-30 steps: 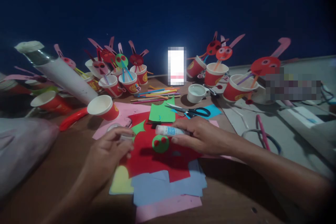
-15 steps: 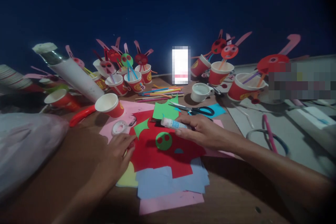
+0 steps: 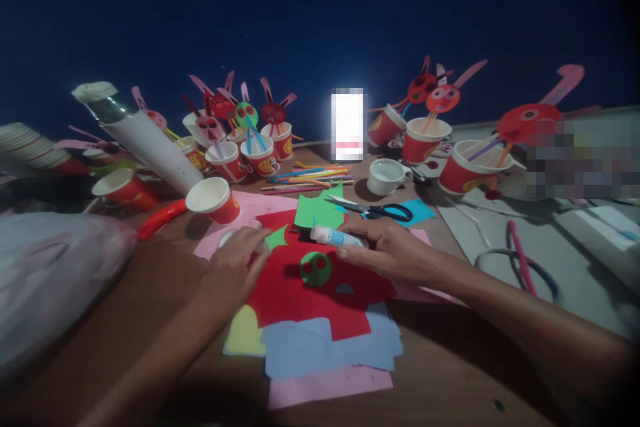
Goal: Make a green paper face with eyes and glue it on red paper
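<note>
1. White plastic tube with blue print [image 3: 336, 236]: your right hand [image 3: 386, 247] clamps it between fingers and thumb, apparently keeping its tip free near the round green paper disc [image 3: 315, 278].
2. Your left hand [image 3: 235, 259] curls beside a green paper scrap [image 3: 278, 238]; I cannot tell whether its fingers grip anything.

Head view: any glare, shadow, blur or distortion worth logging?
Head view: a pixelated white rectangle glares against the dark blue wall; head view: shadow darkens the tabletop below the right forearm; head view: lettering on the glue stick looks soft; head view: stacked paper cups at far left look stretched, perhaps lens distortion.
</note>
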{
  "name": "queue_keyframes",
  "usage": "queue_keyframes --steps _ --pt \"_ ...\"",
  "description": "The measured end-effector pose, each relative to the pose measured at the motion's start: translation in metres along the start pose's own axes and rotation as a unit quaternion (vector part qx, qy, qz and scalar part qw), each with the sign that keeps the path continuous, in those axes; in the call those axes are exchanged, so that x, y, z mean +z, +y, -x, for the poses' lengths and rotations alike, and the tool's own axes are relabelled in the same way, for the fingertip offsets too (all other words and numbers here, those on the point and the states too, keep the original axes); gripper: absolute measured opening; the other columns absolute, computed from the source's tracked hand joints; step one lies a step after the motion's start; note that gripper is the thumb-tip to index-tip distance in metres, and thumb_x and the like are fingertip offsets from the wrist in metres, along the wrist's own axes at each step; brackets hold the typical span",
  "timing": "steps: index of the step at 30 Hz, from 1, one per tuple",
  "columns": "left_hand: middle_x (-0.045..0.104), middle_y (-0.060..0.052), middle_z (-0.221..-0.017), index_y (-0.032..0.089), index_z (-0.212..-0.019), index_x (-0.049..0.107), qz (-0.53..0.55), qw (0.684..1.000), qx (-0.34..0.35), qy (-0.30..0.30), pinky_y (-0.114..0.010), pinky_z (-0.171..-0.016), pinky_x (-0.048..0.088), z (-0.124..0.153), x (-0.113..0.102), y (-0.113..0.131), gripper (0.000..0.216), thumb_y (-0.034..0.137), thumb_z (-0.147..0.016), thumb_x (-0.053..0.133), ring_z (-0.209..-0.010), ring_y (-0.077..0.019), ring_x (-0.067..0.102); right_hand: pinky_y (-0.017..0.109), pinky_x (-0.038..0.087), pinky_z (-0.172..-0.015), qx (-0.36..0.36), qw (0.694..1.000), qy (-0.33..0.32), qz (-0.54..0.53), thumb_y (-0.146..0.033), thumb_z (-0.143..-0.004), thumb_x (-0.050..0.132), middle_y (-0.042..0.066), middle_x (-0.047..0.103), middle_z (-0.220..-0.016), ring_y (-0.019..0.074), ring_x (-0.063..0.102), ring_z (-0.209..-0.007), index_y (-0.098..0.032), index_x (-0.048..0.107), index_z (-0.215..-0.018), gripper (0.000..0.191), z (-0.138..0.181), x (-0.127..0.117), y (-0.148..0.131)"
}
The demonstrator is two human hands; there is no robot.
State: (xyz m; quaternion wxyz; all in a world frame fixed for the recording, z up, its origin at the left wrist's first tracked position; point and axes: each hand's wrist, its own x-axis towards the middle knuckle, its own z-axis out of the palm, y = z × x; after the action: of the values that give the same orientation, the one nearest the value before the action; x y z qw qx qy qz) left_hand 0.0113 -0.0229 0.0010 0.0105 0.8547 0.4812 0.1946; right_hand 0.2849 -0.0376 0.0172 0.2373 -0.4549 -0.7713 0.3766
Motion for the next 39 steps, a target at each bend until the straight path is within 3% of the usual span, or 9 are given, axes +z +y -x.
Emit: queue_keyframes --steps 10,15,17,20,23,26,30,34,39 --pt "0.064 -0.012 -0.104 0.014 -0.107 0.06 -0.032 0.996 -0.018 -0.076 -0.037 -0.081 0.048 -0.03 0.027 -0.015 0.028 0.022 -0.083 0.047 -0.096 -0.0248 0.059 0.022 0.028 -0.052 0.002 1.0 0.004 0.027 -0.045 -0.086 0.05 -0.003 0.051 -0.065 0.0099 0.044 -0.058 -0.018 0.062 -0.088 0.029 -0.001 -0.003 0.003" --pt "0.059 -0.012 -0.115 0.017 -0.111 0.06 0.01 0.999 -0.041 -0.005 -0.041 -0.091 0.043 -0.018 0.005 0.009 0.033 0.033 -0.082 0.054 -0.108 -0.0272 0.053 0.022 0.029 -0.052 0.016 0.999 0.016 0.045 -0.046 -0.089 0.046 -0.001 0.055 -0.072 0.0109 0.046 -0.06 -0.019 0.058 -0.097 0.031 -0.001 -0.004 -0.001" --pt "0.063 -0.008 -0.101 0.019 -0.104 0.063 0.125 0.989 -0.067 0.028 -0.036 -0.083 0.046 -0.015 -0.006 0.03 0.03 0.035 -0.078 0.059 -0.094 -0.0225 0.058 0.024 0.032 -0.056 0.013 0.998 0.017 0.059 -0.045 -0.091 0.04 0.001 0.058 -0.08 0.0129 0.05 -0.065 -0.018 0.054 -0.102 0.032 -0.001 -0.004 -0.005" --pt "0.06 -0.001 -0.078 0.019 -0.107 0.06 0.42 0.882 -0.206 -0.057 -0.022 -0.048 0.042 -0.017 -0.008 0.057 0.04 0.04 -0.073 0.064 -0.056 -0.0104 0.052 0.026 0.036 -0.06 -0.003 0.997 0.009 0.081 -0.039 -0.094 0.036 0.005 0.061 -0.086 0.016 0.054 -0.07 -0.017 0.048 -0.109 0.029 0.001 0.002 -0.009" --pt "0.048 0.006 -0.057 0.017 -0.098 0.06 0.592 0.748 -0.276 -0.113 -0.017 -0.038 0.029 -0.021 0.007 0.073 0.032 0.04 -0.076 0.062 -0.042 -0.0045 0.038 0.028 0.039 -0.065 -0.021 0.995 -0.003 0.102 -0.028 -0.091 0.04 0.009 0.064 -0.096 0.02 0.059 -0.08 -0.016 0.045 -0.116 0.028 0.001 0.014 -0.01" --pt "0.043 0.008 -0.052 0.015 -0.092 0.058 0.68 0.659 -0.313 -0.074 -0.016 -0.04 0.033 -0.022 0.024 0.078 0.028 0.036 -0.075 0.065 -0.042 -0.004 0.036 0.029 0.039 -0.066 -0.015 0.991 0.011 0.134 -0.021 -0.086 0.047 0.011 0.065 -0.105 0.0227 0.062 -0.087 -0.015 0.044 -0.122 0.036 0.001 0.027 -0.009" --pt "0.046 0.008 -0.05 0.014 -0.086 0.056 0.702 0.631 -0.329 -0.032 -0.016 -0.043 0.037 -0.019 0.032 0.078 0.025 0.03 -0.072 0.069 -0.044 -0.0042 0.04 0.027 0.033 -0.058 0.031 0.981 0.051 0.187 -0.027 -0.079 0.059 0.01 0.068 -0.09 0.0216 0.061 -0.075 -0.013 0.053 -0.107 0.032 0.0 0.032 -0.006" --pt "0.046 0.009 -0.046 0.014 -0.084 0.057 0.703 0.628 -0.332 -0.025 -0.016 -0.043 0.037 -0.015 0.03 0.073 0.027 0.03 -0.069 0.072 -0.041 -0.0037 0.04 0.026 0.027 -0.055 -0.01 0.982 0.067 0.175 -0.038 -0.083 0.054 0.005 0.062 -0.074 0.0162 0.053 -0.065 -0.015 0.056 -0.083 0.022 0.001 0.025 -0.004" --pt "0.048 0.008 -0.045 0.014 -0.082 0.058 0.722 0.618 -0.307 -0.049 -0.017 -0.042 0.038 -0.01 0.024 0.07 0.029 0.034 -0.067 0.073 -0.039 -0.0046 0.042 0.022 0.03 -0.051 0.036 0.981 -0.108 -0.159 -0.049 -0.093 0.03 -0.001 0.049 -0.061 0.0094 0.042 -0.054 -0.016 0.052 -0.074 0.044 0.003 0.019 -0.006"
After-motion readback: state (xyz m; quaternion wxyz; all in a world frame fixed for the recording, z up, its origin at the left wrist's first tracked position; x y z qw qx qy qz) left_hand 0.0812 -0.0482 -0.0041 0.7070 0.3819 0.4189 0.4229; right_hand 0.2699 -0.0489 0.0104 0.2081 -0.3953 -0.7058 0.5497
